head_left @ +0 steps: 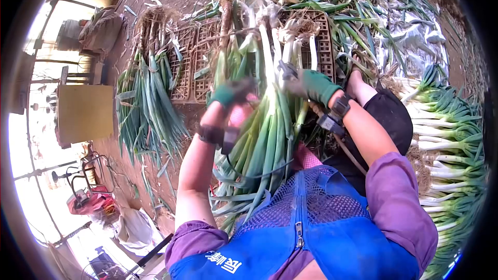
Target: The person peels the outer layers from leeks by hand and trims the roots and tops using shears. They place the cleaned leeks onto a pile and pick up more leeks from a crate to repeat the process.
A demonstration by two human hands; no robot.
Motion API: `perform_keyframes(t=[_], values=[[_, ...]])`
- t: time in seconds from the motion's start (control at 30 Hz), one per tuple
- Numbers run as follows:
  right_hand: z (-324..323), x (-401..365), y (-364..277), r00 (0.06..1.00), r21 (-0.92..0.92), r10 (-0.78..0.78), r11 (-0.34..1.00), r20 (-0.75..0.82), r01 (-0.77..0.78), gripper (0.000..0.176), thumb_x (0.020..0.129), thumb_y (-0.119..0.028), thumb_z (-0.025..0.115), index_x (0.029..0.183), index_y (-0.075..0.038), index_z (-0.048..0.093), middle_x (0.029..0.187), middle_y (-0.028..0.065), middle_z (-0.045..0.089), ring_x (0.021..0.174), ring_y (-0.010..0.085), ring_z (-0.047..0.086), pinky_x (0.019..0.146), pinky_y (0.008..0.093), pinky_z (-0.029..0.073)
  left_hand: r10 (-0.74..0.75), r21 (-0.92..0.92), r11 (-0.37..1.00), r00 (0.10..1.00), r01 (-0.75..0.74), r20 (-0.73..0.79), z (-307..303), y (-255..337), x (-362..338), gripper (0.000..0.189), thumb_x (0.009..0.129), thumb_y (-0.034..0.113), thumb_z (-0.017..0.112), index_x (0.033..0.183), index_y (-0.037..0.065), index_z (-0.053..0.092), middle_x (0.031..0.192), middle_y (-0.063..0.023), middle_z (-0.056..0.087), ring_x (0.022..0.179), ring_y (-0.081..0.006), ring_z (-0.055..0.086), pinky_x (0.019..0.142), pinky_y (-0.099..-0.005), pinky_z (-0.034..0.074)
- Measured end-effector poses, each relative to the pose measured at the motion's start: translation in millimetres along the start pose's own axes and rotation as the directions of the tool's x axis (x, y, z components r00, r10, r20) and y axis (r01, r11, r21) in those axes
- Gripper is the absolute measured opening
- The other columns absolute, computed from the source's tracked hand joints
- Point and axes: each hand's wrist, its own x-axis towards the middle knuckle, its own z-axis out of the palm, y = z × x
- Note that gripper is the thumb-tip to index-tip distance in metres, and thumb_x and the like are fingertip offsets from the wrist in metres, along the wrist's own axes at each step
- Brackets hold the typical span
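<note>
My left hand (pixel 232 92), in a green and grey glove, is smeared by motion over the bundle of large green onions, and its fingers cannot be made out. Closed at the right of the white stalks, my gloved right hand (pixel 314 86) grips what looks like an air blow gun (pixel 287 70). A brown hose (pixel 351 154) runs down below that hand. Between my hands lies the bundle of green onions (pixel 271 124), its white stalks pointing away and its green leaves spreading towards my lap. Soil-covered roots (pixel 301 25) are at the far end.
Brown plastic crates (pixel 325 46) lie under the stalks. Another onion bundle (pixel 150 83) rests at left. Cleaned onions (pixel 433 140) are lined up at right. Stripped leaves (pixel 358 15) litter the ground ahead. A yellow board (pixel 85 114) and a red-seated cart (pixel 93 202) stand at left.
</note>
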Motion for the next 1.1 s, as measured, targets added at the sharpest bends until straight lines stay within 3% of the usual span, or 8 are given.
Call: perform_keyframes(t=[0.03, 0.13, 0.4, 0.6, 0.73, 0.83, 0.93, 1.1], values=[[0.2, -16.0, -3.7, 1.000, 0.008, -0.008, 1.000, -0.009, 0.008, 0.065, 0.087, -0.055, 0.050, 0.108, 0.004, 0.067, 0.093, 0.0265, 0.070, 0.090, 0.0342, 0.071, 0.083, 0.0416, 0.054, 0.216, 0.083, 0.975, 0.966, -0.206, -0.142, -22.7, -18.9, 27.8, 0.042, 0.090, 0.035, 0.072, 0.115, 0.003, 0.066, 0.089, -0.0042, 0.068, 0.076, -0.0106, 0.063, 0.067, -0.0253, 0.051], [4.2, -47.8, -7.7, 0.993, 0.062, 0.109, 0.992, 0.035, -0.111, 0.067, 0.084, -0.060, 0.055, 0.119, -0.003, 0.064, 0.099, 0.0252, 0.070, 0.097, 0.0349, 0.070, 0.087, 0.0411, 0.052, 0.379, 0.568, 0.821, 0.794, -0.053, -0.475, -65.0, -53.4, 84.3, 0.075, 0.078, 0.040, 0.077, 0.134, -0.002, 0.053, 0.114, -0.0215, 0.069, 0.103, -0.0287, 0.067, 0.090, -0.0368, 0.052], [33.7, -115.6, 28.0, 0.965, 0.265, -0.206, 0.933, -0.165, 0.244, 0.049, 0.085, -0.037, 0.065, 0.123, -0.008, 0.060, 0.099, 0.0242, 0.068, 0.096, 0.0368, 0.068, 0.084, 0.0419, 0.050, 0.004, 0.239, 0.970, 0.978, 0.047, -0.208, -88.7, -78.6, 113.1, 0.049, 0.070, 0.022, 0.080, 0.108, -0.001, 0.060, 0.087, -0.0099, 0.069, 0.073, -0.0196, 0.065, 0.066, -0.0335, 0.053], [37.2, -124.5, 47.1, 0.974, 0.240, -0.134, 0.955, -0.183, 0.176, 0.047, 0.085, -0.036, 0.067, 0.118, -0.003, 0.061, 0.096, 0.0189, 0.069, 0.091, 0.0309, 0.069, 0.081, 0.0395, 0.051, 0.164, 0.255, 0.960, 0.968, -0.114, -0.188, -119.0, -37.3, 46.4, 0.052, 0.071, 0.034, 0.072, 0.114, 0.006, 0.070, 0.088, -0.0110, 0.073, 0.078, -0.0207, 0.068, 0.076, -0.0338, 0.054], [36.2, -120.7, 37.2, 0.995, 0.491, -0.090, 0.866, -0.037, 0.097, 0.039, 0.088, -0.032, 0.066, 0.113, -0.002, 0.062, 0.084, 0.0053, 0.065, 0.079, 0.0162, 0.067, 0.068, 0.0315, 0.050, 0.235, 0.664, 0.738, 0.968, -0.121, -0.085, -62.3, 37.5, -41.0, 0.058, 0.083, 0.034, 0.071, 0.129, 0.001, 0.059, 0.105, -0.0125, 0.071, 0.090, -0.0211, 0.067, 0.083, -0.0321, 0.053], [40.7, -108.3, 24.9, 0.995, 0.614, -0.102, 0.786, 0.020, 0.068, 0.037, 0.089, -0.033, 0.066, 0.108, -0.001, 0.062, 0.081, 0.0024, 0.062, 0.072, 0.0104, 0.061, 0.062, 0.0265, 0.048, 0.128, 0.446, 0.865, 0.960, -0.231, 0.249, -36.2, 11.5, -14.4, 0.084, 0.092, 0.043, 0.067, 0.153, 0.002, 0.029, 0.139, -0.0187, 0.054, 0.117, -0.0222, 0.059, 0.099, -0.0298, 0.047], [47.9, -112.8, 15.2, 0.939, 0.505, -0.321, 0.794, -0.124, 0.338, 0.037, 0.089, -0.033, 0.067, 0.108, -0.001, 0.062, 0.080, 0.0027, 0.062, 0.066, 0.0086, 0.058, 0.058, 0.0266, 0.047, 0.043, 0.348, 0.924, 0.946, -0.160, 0.321, -27.0, 9.0, 12.1, 0.057, 0.090, 0.037, 0.068, 0.134, 0.003, 0.054, 0.116, -0.0100, 0.066, 0.097, -0.0165, 0.065, 0.079, -0.0286, 0.053], [42.7, -112.1, 18.3, 0.998, 0.519, 0.007, 0.854, -0.061, 0.026, 0.042, 0.086, -0.036, 0.068, 0.109, -0.001, 0.064, 0.083, 0.0049, 0.065, 0.075, 0.0131, 0.062, 0.068, 0.0279, 0.049, -0.017, 0.255, 0.966, 0.981, -0.034, 0.195, -17.4, 9.2, 21.3, 0.051, 0.079, 0.036, 0.076, 0.118, 0.004, 0.065, 0.101, -0.0115, 0.070, 0.086, -0.0178, 0.066, 0.073, -0.0309, 0.054]])
